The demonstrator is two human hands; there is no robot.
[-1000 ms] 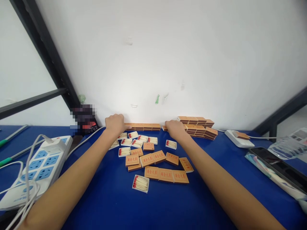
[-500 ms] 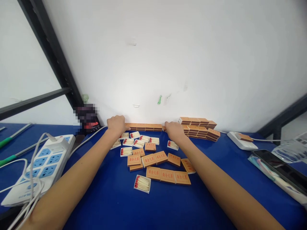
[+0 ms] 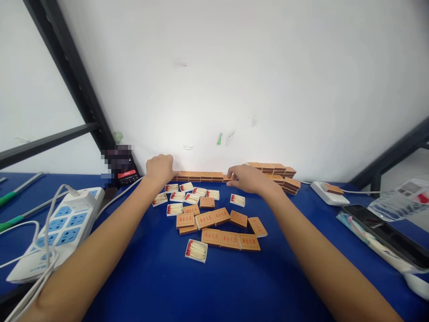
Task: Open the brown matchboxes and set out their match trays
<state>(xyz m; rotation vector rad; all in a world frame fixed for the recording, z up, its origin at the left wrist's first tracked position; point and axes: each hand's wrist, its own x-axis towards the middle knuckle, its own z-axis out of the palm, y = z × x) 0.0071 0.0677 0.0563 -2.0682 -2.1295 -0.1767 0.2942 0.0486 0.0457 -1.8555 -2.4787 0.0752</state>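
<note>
Your left hand (image 3: 160, 169) is curled at the left end of the row (image 3: 201, 176), with its thumb along the front edge; whether the fingers behind grip a box, you cannot tell from here. Your right hand (image 3: 250, 178) has thumb and forefinger parted around the row's right end, apparently gripping nothing. So the row lies between your hands, along the foot of the wall (image 3: 214, 89), and its end box (image 3: 229, 178), nearest your right fingertips, seems to sit lower than the others.

What you are doing looks like squaring the row, so let the left hand act as a steady stop and push only lightly from the right, level with the boxes. Too much pressure from both ends could buckle the line or lift a box. Use the wall behind as your straight edge, and touch the end box low on its side.

Mind your right wrist: the stack (image 3: 272, 166) stands just beyond it and looks easy to knock. Below and between your hands are the match trays (image 3: 196, 250), one just under your right palm, so keep that palm raised. The loose boxes (image 3: 230, 239) lie nearer you, between your forearms, well apart from both hands.
</note>
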